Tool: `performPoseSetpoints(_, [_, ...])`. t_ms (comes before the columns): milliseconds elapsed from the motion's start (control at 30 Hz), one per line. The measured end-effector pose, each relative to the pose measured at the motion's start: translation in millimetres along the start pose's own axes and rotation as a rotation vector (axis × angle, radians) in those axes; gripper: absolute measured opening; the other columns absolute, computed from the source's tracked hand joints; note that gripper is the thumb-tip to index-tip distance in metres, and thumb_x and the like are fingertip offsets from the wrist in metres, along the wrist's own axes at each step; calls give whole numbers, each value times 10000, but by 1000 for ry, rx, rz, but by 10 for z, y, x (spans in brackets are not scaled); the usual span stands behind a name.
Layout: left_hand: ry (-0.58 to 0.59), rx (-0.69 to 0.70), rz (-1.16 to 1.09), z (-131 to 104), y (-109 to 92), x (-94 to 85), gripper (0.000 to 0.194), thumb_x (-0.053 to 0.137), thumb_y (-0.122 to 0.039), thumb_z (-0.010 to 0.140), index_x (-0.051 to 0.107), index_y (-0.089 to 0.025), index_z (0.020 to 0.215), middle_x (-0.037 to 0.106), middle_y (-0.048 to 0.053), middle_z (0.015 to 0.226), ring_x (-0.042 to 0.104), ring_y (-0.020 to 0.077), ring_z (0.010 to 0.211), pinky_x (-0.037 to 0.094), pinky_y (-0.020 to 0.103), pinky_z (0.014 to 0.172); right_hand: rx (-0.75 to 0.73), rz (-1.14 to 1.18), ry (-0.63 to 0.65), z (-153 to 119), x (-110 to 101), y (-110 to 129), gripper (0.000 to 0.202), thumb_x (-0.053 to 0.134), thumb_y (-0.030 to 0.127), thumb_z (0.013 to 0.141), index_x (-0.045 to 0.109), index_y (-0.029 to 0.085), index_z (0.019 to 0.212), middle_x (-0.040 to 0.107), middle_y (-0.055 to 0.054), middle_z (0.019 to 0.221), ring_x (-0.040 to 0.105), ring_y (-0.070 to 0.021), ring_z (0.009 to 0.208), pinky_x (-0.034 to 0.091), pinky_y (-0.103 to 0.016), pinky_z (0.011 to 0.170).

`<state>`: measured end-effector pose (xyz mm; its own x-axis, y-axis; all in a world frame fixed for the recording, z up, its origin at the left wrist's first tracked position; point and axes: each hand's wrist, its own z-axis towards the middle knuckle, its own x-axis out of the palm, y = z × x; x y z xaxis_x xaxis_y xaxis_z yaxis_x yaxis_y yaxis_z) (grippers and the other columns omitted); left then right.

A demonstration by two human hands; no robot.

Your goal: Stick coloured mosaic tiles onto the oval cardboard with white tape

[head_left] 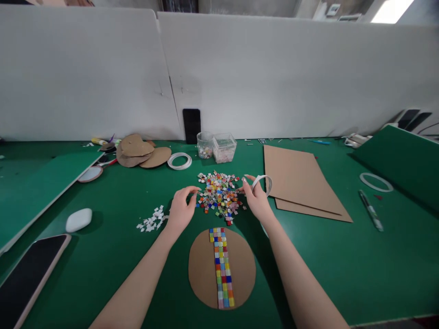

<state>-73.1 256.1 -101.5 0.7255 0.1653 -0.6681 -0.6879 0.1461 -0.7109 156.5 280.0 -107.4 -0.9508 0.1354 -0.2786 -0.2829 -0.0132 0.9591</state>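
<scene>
A heap of small coloured mosaic tiles (219, 192) lies on the green table between my hands. My left hand (183, 206) is at the heap's left edge, thumb and forefinger pinched together; anything between the tips is too small to make out. On the right side, my right hand (255, 198) has its curled fingers holding a roll of white tape (268, 183), with the fingertips near the tiles. Closer to me is a round cardboard disc (202, 269), bearing a vertical band of coloured tiles (222, 269) stuck edge to edge down its middle.
White paper scraps (152, 220) lie left of my left hand. Cardboard sheets (295, 178) are at the right, a pen (371, 210) beyond them. Behind the heap stand clear tubs (224, 148) and a dark phone (191, 125) against the white partition (274, 77). Another phone (32, 274) lies front left.
</scene>
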Motion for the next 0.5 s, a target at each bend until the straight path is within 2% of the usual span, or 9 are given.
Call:
performPoseSetpoints(133, [-3, 12, 9, 1, 6, 1, 199, 422, -242, 840, 574, -229, 966, 620, 53, 962, 567, 225, 946, 483, 360, 784, -29, -76, -87, -25, -29, 85, 433, 436, 515, 827, 471, 192, 1113, 662, -52, 737, 577, -196, 552, 450, -329, 545])
performPoseSetpoints(267, [-11, 28, 52, 10, -6, -6, 188, 444, -270, 835, 576, -230, 962, 623, 53, 933, 565, 227, 931, 475, 362, 784, -83, -21, -142, -19, -38, 90, 401, 446, 481, 836, 472, 180, 1100, 678, -78, 794, 617, -222, 693, 459, -353, 653])
performPoseSetpoints(400, [-6, 48, 67, 11, -11, 22, 183, 472, -272, 821, 571, -227, 969, 620, 52, 929, 560, 225, 932, 466, 360, 795, -165, -40, -63, 22, -12, 22, 373, 490, 361, 822, 432, 192, 1150, 673, -93, 911, 617, -232, 832, 456, -370, 729])
performPoseSetpoints(500, [-2, 63, 65, 6, -13, 51, 181, 469, -251, 821, 566, -215, 969, 618, 55, 915, 555, 222, 929, 462, 360, 802, -223, -179, 28, 87, 35, -2, 425, 530, 250, 771, 410, 198, 1176, 660, -85, 958, 599, -228, 890, 453, -366, 758])
